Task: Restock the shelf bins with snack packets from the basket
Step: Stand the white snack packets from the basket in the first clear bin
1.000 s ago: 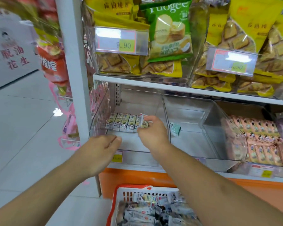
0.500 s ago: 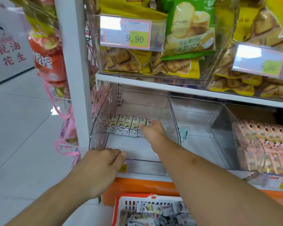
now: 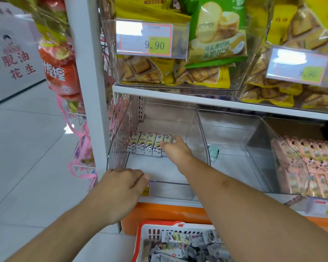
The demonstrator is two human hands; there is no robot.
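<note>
Clear plastic formed the bin (image 3: 121, 140) we were filling on the lower shelf (image 3: 170, 199), the leftmost of the row. Our right hand (image 3: 175, 148) reached deep inside it, fingers bent down onto the right end of a row of small snack packets (image 3: 146, 145) standing side by side against the back of the bin floor. The fingertips were hidden behind the knuckles, so we could not tell whether that grip pinched a packet or only pressed on it. Our left hand (image 3: 121, 184) sat on the front lip of the same bin near its left corner, fingers curled over the edge and thumb laid along it, its grip closed round the rim. Below us the white basket (image 3: 151, 232) with a red rim stood on the floor in front of the orange shelf base (image 3: 159, 212), piled with more packets (image 3: 180, 246) in grey and pale wrappers. The neighbouring bin (image 3: 254, 129) to the right held a single green packet (image 3: 213, 151) by its left wall, and the one beyond was stacked with pink packets (image 3: 311, 161). On the shelf above, yellow biscuit bags (image 3: 140, 68) and a green bag (image 3: 218, 29) filled bins marked by a price tag (image 3: 144, 39) reading 9.90.
</note>
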